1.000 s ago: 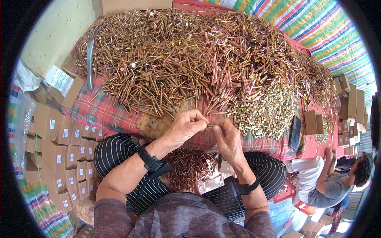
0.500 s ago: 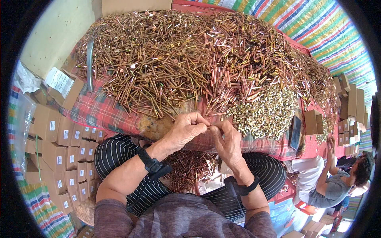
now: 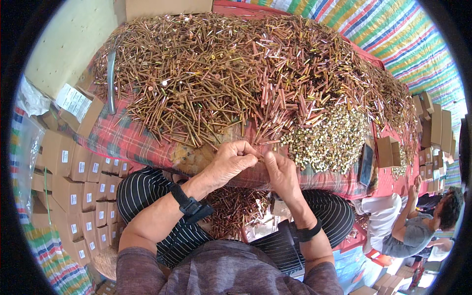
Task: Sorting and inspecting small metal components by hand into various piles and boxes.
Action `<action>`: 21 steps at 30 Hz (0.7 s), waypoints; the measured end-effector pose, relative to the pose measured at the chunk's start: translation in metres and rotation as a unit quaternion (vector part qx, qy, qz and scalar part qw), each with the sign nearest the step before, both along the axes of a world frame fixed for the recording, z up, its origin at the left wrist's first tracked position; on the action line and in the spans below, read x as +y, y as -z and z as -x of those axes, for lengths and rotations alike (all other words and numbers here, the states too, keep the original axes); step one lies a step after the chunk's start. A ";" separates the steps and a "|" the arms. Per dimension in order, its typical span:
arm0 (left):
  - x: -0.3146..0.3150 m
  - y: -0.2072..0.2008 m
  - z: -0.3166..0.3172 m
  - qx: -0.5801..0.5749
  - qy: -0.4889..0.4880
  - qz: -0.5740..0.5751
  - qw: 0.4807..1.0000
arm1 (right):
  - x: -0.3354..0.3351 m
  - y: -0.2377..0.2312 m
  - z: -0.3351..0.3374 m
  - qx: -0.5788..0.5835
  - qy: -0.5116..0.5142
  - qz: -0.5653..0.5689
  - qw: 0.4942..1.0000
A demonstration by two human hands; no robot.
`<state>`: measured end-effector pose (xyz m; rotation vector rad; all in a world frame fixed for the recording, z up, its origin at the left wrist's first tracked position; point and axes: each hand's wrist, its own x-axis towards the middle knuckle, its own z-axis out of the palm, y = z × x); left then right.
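At the near edge of the bench, around six o'clock from the big heap of copper-coloured metal nails, the left hand and right hand meet. Both sets of fingers pinch one thin copper-coloured nail between them, though most of it is hidden. Such a nail is likely light, stiff and somewhat slick, best gripped along the shank, away from the point. The heap holds far too many to count. At three o'clock lies one mound of small pale metal caps, also uncountable. Dozens of small brown cardboard boxes stack at nine o'clock.
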<state>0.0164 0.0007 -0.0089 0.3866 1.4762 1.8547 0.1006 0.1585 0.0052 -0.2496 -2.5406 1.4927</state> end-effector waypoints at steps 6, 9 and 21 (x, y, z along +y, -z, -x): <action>0.000 0.000 -0.003 0.000 0.003 0.011 1.000 | -0.003 -0.008 0.000 -0.031 0.002 0.053 0.998; -0.002 0.001 -0.002 0.016 0.004 0.023 1.000 | -0.007 -0.008 0.000 -0.014 0.020 0.039 0.999; 0.017 0.017 0.010 0.598 0.018 0.191 0.778 | 0.016 0.018 0.032 0.148 -0.065 -0.392 0.906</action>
